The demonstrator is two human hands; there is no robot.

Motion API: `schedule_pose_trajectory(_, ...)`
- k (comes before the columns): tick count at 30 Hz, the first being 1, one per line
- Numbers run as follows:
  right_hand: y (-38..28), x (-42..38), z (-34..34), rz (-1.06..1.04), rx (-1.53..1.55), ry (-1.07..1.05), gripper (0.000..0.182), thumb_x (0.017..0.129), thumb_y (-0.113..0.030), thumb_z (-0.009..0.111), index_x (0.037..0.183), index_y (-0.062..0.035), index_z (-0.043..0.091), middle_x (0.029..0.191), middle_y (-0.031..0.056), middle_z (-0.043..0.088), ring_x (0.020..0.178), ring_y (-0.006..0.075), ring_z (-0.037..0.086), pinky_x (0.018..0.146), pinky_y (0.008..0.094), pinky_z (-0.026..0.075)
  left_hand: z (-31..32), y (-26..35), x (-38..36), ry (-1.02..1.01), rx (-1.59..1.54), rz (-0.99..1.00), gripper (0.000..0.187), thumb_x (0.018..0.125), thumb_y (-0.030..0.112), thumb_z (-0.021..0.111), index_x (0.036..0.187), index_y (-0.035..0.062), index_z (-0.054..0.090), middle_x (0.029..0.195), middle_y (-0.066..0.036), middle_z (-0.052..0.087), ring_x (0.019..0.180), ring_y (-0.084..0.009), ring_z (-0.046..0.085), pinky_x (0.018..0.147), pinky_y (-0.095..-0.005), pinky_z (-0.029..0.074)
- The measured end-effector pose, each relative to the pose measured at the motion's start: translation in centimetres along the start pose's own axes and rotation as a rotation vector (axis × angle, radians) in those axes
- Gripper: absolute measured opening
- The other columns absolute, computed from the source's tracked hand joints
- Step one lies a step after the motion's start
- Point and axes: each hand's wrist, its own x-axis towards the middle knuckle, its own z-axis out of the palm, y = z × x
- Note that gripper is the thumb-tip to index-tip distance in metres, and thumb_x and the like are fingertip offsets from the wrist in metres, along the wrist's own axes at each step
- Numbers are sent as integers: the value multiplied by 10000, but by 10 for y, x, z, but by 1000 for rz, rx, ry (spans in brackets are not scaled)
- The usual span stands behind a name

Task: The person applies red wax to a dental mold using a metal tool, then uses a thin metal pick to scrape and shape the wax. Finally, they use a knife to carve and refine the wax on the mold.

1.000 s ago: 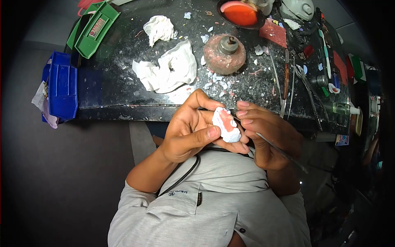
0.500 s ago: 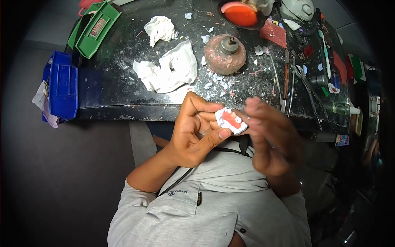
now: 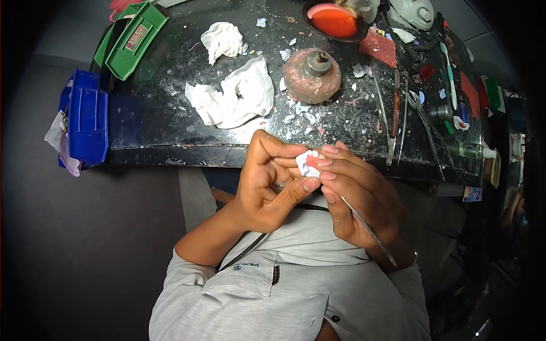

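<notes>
Between the thumb and fingers of my left hand (image 3: 267, 182) is a small white dental cast (image 3: 307, 163) with pink wax on its inner face. My right hand (image 3: 364, 196) is closed at the cast's right side, fingertips touching it and covering part of the pink area. A thin metal tool (image 3: 369, 230) is held in that hand, its shaft pointing down and right. The tool's other end is hidden behind the fingers. Both hands are just off the front edge of the black workbench (image 3: 148, 125).
A round pinkish burner (image 3: 313, 79) stands beyond the hands, beside crumpled white tissue (image 3: 247, 96). A bowl of red wax (image 3: 335, 21) is behind it. Metal tools, a knife (image 3: 393, 113) and red wax sheets (image 3: 377, 46) lie right; blue (image 3: 89, 119) and green bins (image 3: 133, 42) stand left.
My right hand has moved left onto the cast, covering its right part. The metal tool now shows clearly below the fingers. My left hand has barely moved.
</notes>
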Motion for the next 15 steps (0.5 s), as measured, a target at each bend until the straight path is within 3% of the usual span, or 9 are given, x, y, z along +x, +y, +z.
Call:
schedule_pose_trajectory(6, 1, 1, 1, 1, 7, 13, 252, 855, 48, 717, 1092, 41, 635, 1072, 191, 685, 1039, 343, 702, 951, 447, 584, -4, -1, 1, -43, 37, 12, 363, 953, -115, 539, 1239, -10, 342, 1169, -195, 591, 1102, -192, 645, 908, -297, 525)
schedule_pose_trajectory(15, 4, -3, 0, 24, 50, 50, 229, 837, 100, 698, 1055, 52, 645, 1067, 201, 689, 999, 324, 715, 867, 386, 626, -4, 3, 2, -22, -68, -97, 356, 949, -108, 554, 1228, -9, 356, 1145, -209, 618, 1119, -203, 642, 954, -326, 524)
